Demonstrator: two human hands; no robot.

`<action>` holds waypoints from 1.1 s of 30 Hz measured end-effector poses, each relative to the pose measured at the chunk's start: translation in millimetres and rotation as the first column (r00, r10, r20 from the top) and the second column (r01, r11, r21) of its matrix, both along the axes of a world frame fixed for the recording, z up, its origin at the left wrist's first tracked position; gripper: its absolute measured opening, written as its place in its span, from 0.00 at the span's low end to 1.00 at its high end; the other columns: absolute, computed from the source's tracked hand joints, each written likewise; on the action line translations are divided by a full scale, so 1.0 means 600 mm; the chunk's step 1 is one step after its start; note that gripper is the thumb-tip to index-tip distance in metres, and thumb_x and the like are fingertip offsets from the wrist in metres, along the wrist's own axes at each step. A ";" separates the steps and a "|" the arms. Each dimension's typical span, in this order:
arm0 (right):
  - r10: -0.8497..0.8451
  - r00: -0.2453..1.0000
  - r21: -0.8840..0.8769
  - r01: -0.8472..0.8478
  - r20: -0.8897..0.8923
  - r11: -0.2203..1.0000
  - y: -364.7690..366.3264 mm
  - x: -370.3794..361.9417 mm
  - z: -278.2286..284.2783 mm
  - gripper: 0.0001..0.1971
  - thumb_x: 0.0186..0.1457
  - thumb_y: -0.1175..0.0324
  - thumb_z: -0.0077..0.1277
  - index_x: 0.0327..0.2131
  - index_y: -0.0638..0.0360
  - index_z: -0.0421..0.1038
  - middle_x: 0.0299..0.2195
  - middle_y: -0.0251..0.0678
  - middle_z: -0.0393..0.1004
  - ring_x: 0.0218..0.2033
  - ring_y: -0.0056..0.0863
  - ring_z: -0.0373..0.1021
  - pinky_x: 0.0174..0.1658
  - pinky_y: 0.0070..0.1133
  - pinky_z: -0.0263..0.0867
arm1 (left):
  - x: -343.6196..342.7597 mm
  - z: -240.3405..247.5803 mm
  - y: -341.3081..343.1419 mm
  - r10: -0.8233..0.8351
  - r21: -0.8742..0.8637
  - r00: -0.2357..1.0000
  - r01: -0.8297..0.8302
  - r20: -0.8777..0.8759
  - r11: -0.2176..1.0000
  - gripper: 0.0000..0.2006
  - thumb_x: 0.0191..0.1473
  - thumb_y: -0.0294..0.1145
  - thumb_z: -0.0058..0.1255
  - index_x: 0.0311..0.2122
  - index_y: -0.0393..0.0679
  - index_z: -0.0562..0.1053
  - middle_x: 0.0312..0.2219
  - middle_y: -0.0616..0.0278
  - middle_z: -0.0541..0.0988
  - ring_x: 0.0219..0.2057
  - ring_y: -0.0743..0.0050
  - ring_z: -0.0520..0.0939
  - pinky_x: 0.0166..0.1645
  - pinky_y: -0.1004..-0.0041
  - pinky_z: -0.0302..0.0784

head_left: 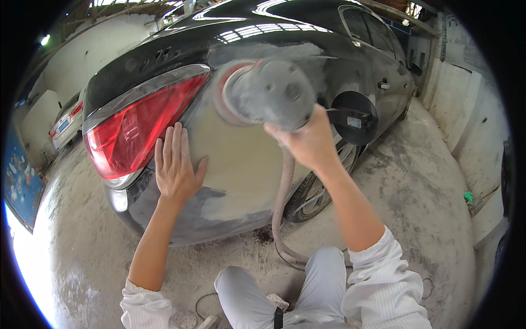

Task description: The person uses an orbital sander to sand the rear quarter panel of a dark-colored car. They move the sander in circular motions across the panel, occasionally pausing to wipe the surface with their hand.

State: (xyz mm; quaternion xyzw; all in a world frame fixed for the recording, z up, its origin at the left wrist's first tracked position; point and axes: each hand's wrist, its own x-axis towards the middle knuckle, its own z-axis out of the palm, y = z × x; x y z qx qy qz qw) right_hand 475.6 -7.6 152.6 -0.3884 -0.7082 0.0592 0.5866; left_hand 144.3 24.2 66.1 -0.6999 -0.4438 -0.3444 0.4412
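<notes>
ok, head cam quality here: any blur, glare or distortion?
Head view: the sander and right hand are motion-blurred, the left hand on the panel is sharp; skylight glare streaks the car roof; lower-left floor is blown out; fisheye bends edges, with a black rim.

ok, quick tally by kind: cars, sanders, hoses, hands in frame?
Cars: 2, the dark sedan with sanded filler patch and a white car behind
Round grey power sander: 1
Grey ribbed hose: 1
Bare hands: 2, left hand, right hand
Total: 6

Head-worn fisheye, downward, close to car's rear quarter (241, 159)
</notes>
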 end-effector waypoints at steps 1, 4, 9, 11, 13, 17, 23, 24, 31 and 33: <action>0.036 0.998 0.020 -0.036 -0.041 0.999 0.006 0.008 0.007 0.17 0.54 0.72 0.74 0.46 0.67 0.86 0.40 0.41 0.90 0.40 0.29 0.86 0.46 0.28 0.79 | 0.001 -0.001 0.000 0.012 -0.009 1.000 -0.012 0.000 1.000 0.44 0.62 0.51 0.62 0.73 0.28 0.65 0.76 0.44 0.65 0.79 0.47 0.61 0.82 0.46 0.53; 0.107 0.979 -0.014 -0.111 -0.176 0.994 0.008 0.014 0.018 0.16 0.52 0.71 0.75 0.43 0.66 0.85 0.38 0.43 0.89 0.41 0.37 0.86 0.47 0.30 0.79 | 0.003 -0.002 0.001 0.006 0.002 1.000 -0.006 0.007 1.000 0.44 0.62 0.51 0.62 0.73 0.28 0.65 0.77 0.44 0.64 0.79 0.46 0.61 0.82 0.46 0.52; -0.038 0.995 0.054 0.033 0.087 0.998 -0.018 -0.017 0.005 0.22 0.50 0.67 0.75 0.47 0.65 0.79 0.37 0.49 0.87 0.42 0.51 0.86 0.50 0.39 0.80 | 0.003 0.001 0.002 -0.027 0.018 1.000 0.027 -0.002 0.999 0.46 0.61 0.49 0.64 0.75 0.29 0.61 0.77 0.42 0.63 0.79 0.45 0.60 0.82 0.45 0.50; -0.084 0.993 -0.065 0.089 0.080 0.994 -0.018 -0.019 0.003 0.22 0.50 0.66 0.75 0.44 0.65 0.76 0.37 0.51 0.87 0.43 0.54 0.85 0.51 0.41 0.80 | 0.003 0.000 0.002 -0.036 0.026 0.999 0.036 -0.003 0.999 0.47 0.60 0.49 0.65 0.75 0.28 0.60 0.77 0.42 0.63 0.79 0.44 0.60 0.82 0.46 0.50; -0.073 0.996 -0.011 0.074 0.055 0.997 -0.010 -0.008 0.004 0.21 0.50 0.66 0.75 0.43 0.66 0.76 0.36 0.51 0.87 0.43 0.53 0.85 0.50 0.40 0.80 | 0.002 -0.002 0.003 0.018 -0.012 1.000 -0.018 -0.015 1.000 0.47 0.62 0.50 0.63 0.75 0.28 0.60 0.77 0.41 0.62 0.80 0.44 0.59 0.82 0.45 0.49; 0.045 0.989 -0.079 -0.056 -0.138 0.995 0.023 0.050 0.013 0.21 0.49 0.65 0.77 0.44 0.65 0.81 0.38 0.50 0.88 0.43 0.49 0.86 0.49 0.36 0.80 | 0.001 -0.006 0.007 0.040 0.011 0.998 -0.039 -0.040 0.999 0.47 0.62 0.52 0.61 0.75 0.28 0.60 0.78 0.40 0.61 0.80 0.43 0.58 0.82 0.44 0.48; 0.026 0.939 -0.160 -0.086 -0.342 0.983 0.040 0.132 0.015 0.15 0.52 0.73 0.73 0.43 0.69 0.87 0.37 0.42 0.90 0.36 0.28 0.85 0.42 0.27 0.79 | 0.002 -0.006 0.010 0.070 0.004 0.996 -0.070 -0.049 0.998 0.47 0.63 0.53 0.60 0.75 0.27 0.60 0.77 0.39 0.61 0.80 0.42 0.58 0.83 0.44 0.47; 0.020 0.928 -0.196 -0.100 -0.372 0.976 0.038 0.135 0.015 0.15 0.52 0.72 0.73 0.43 0.69 0.87 0.36 0.42 0.90 0.35 0.27 0.85 0.42 0.26 0.78 | 0.003 -0.006 0.010 0.074 0.003 0.996 -0.074 -0.048 0.997 0.47 0.63 0.53 0.60 0.75 0.27 0.60 0.77 0.39 0.61 0.80 0.42 0.58 0.83 0.44 0.47; -0.006 0.996 -0.017 0.004 -0.091 1.000 0.010 0.024 -0.013 0.24 0.47 0.64 0.76 0.44 0.66 0.77 0.35 0.53 0.87 0.37 0.51 0.86 0.45 0.41 0.82 | 0.002 -0.007 0.010 0.043 0.022 0.998 -0.042 -0.050 0.999 0.46 0.63 0.52 0.61 0.75 0.27 0.60 0.76 0.38 0.63 0.79 0.40 0.61 0.82 0.43 0.50; -0.079 0.996 -0.111 0.082 0.030 0.990 -0.002 -0.011 -0.028 0.23 0.43 0.69 0.73 0.39 0.62 0.70 0.33 0.56 0.85 0.40 0.62 0.83 0.47 0.46 0.81 | -0.001 -0.006 0.010 0.026 0.016 0.999 -0.026 -0.041 1.000 0.46 0.64 0.52 0.61 0.75 0.27 0.60 0.76 0.37 0.63 0.78 0.40 0.62 0.81 0.43 0.51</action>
